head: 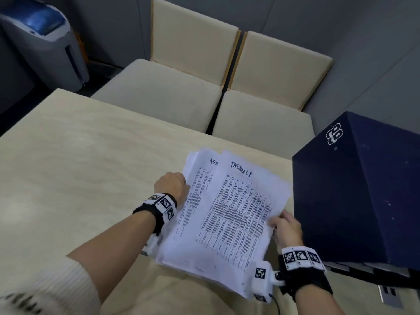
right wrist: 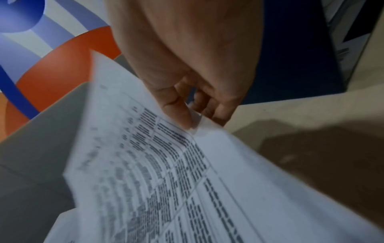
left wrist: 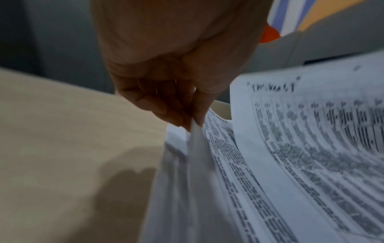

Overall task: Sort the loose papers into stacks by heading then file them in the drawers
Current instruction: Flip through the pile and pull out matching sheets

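- The papers (head: 227,212) form a loose, fanned pile over the right part of the pale worktop (head: 79,167), just beside a dark blue cabinet (head: 363,189).
- The left hand (head: 171,185) is at the pile's left edge; in the left wrist view its fingers (left wrist: 199,106) are curled and pinch the edge of several sheets (left wrist: 197,148), thumb on top.
- The right hand (head: 287,228) is at the pile's right edge, near the cabinet; in the right wrist view the thumb (right wrist: 176,113) presses on a sheet's edge (right wrist: 199,125) with the other fingers curled beneath, so it pinches the paper.
- The top sheet (head: 238,208) carries a dense printed table and a handwritten heading (too blurred to read with any certainty); it lies shifted to the right of the sheet below (head: 200,185), which shows the start of another handwritten heading at its top.
- The sheets look slightly lifted and bowed between the two hands in the wrist views; whether the pile's lower edge rests on the worktop I cannot tell.
- Both wrists wear black bands with white marker blocks (head: 300,258).
- Beyond the worktop stand two cream chairs (head: 227,87) side by side.
- A grey and blue machine (head: 41,37) stands at the far left.
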`<state>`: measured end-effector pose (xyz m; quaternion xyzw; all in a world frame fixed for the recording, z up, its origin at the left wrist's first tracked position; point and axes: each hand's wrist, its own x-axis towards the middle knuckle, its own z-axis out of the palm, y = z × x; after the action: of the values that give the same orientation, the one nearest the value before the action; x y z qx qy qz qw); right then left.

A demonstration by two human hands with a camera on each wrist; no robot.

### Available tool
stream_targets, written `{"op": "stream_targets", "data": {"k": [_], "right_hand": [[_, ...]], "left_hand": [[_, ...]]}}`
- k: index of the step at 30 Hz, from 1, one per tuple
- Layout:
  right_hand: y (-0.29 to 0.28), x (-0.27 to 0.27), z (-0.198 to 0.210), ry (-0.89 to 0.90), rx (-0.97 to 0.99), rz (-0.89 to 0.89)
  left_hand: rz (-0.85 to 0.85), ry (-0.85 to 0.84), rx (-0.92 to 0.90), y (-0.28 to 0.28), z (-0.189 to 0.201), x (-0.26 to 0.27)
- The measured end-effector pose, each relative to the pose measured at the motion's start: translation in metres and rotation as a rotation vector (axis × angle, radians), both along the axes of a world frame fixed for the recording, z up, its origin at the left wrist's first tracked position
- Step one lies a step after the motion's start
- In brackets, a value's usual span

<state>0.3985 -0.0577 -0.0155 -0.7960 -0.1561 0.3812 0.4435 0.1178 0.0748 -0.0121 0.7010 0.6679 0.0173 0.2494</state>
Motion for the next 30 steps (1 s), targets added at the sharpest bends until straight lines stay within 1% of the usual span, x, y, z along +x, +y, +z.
{"op": "stream_targets", "data": {"k": [2,4,5,7,11,15,18,20,23,26,27,28,30], "right_hand": [[0.0,0.0,0.005,0.09,0.019,0.026],[0.001,0.0,0.006,0.189,0.055,-0.008],[0.003,-0.001,0.005,0.244,0.074,-0.033],[0.007,-0.006,0.001,0.29,0.081,-0.057],[0.008,-0.017,-0.002,0.272,0.058,0.022],[0.009,-0.028,0.007,0.238,0.053,-0.007],[0.009,-0.034,0.014,0.225,0.108,0.003],[0.006,-0.038,0.016,0.236,0.119,0.037],[0.001,-0.044,0.013,0.299,0.175,0.057],[-0.006,-0.044,0.003,0.165,0.103,0.06],[-0.007,-0.043,0.002,0.166,0.1,0.028],[-0.007,-0.042,0.003,0.185,0.122,-0.008],[-0.008,-0.04,0.005,0.254,0.153,-0.112]], "left_hand": [[-0.037,0.0,0.035,-0.001,0.008,-0.001],[-0.068,-0.047,0.039,-0.004,0.012,0.0],[-0.062,-0.08,0.038,-0.006,0.014,-0.001],[-0.009,-0.199,0.023,-0.011,0.012,-0.004],[0.132,-0.54,-0.06,-0.016,0.006,-0.012],[0.148,-0.84,-0.23,-0.018,0.003,-0.023],[0.214,-1.008,-0.323,-0.02,0.004,-0.023],[0.278,-1.08,-0.389,-0.02,0.002,-0.021],[0.273,-1.047,-0.392,-0.022,0.004,-0.019],[0.251,-1.023,-0.333,-0.023,-0.001,-0.018],[0.223,-0.998,-0.325,-0.022,-0.002,-0.018],[0.188,-0.963,-0.318,-0.02,-0.005,-0.017],[0.094,-0.807,-0.248,-0.014,-0.011,-0.013]]}}
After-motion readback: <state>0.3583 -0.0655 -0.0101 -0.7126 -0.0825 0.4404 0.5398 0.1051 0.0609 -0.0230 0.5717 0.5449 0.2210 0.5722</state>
